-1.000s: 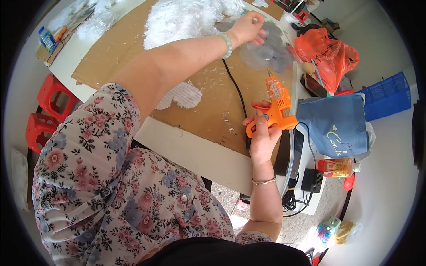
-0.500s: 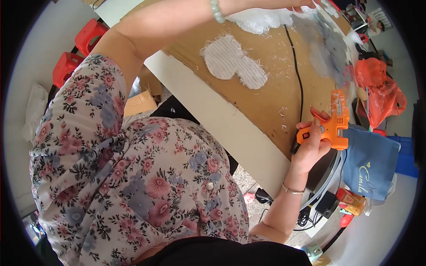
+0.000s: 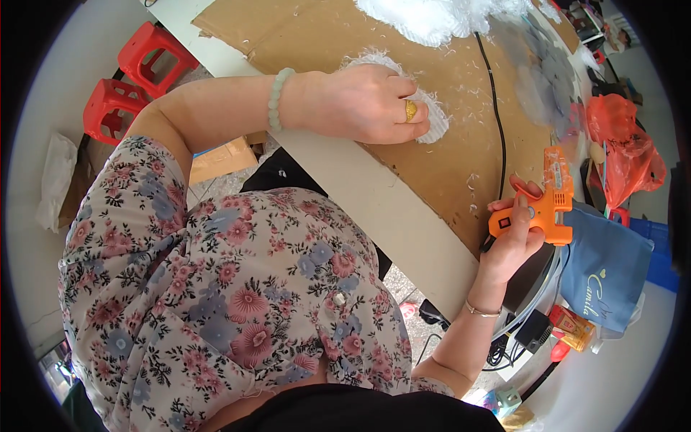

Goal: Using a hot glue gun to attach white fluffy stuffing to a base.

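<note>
The left hand (image 3: 371, 104) is no longer reaching far away; it is now covering part of the fluffy white striped cloth piece (image 3: 437, 124), which is lying on the flat brown cardboard (image 3: 461, 176). Its fingers are curling down, but the tips are hiding, so I cannot tell if they are gripping. At right, the right hand (image 3: 512, 234) is still wrapping its fingers around the orange plastic glue gun (image 3: 553, 209). So both hands are working.
</note>
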### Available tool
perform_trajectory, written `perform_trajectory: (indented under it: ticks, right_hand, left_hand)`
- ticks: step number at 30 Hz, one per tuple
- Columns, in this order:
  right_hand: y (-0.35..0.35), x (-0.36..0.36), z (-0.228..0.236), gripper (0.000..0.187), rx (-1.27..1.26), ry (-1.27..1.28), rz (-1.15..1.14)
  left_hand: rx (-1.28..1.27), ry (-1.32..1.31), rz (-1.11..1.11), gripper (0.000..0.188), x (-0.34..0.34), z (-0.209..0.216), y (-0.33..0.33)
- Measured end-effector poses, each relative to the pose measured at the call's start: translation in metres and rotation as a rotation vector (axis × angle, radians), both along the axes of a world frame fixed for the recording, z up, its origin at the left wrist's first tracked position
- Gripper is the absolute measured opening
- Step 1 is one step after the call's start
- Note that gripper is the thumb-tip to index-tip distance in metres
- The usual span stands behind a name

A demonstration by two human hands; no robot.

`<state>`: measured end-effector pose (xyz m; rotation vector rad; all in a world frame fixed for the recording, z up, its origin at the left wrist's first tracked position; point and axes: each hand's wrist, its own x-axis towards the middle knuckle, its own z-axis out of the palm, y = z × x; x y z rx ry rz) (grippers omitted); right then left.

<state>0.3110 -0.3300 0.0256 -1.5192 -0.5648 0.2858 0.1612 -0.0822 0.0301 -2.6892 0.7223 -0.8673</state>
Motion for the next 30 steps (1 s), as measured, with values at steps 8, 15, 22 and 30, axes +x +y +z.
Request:
perform_trajectory:
  ticks: [8, 15, 22, 30]
  right_hand:
    - [-0.001, -0.009, -0.001, 0.029, 0.027, -0.017, 0.001]
    - [0.008, -0.047, 0.000, 0.030, 0.029, -0.106, 0.078]
    - [0.084, -0.163, 0.015, 0.029, 0.031, 0.034, 0.335]
    - [0.138, -0.196, 0.007, 0.029, 0.057, 0.181, 0.418]
  left_hand:
    - [-0.082, 0.056, -0.043, 0.026, -0.003, -0.004, 0.003]
    - [-0.055, 0.044, 0.014, 0.022, -0.042, -0.012, 0.009]
    - [-0.049, 0.010, 0.063, 0.025, -0.153, -0.026, 0.047]
    - [-0.045, 0.087, 0.080, 0.025, -0.174, -0.028, 0.046]
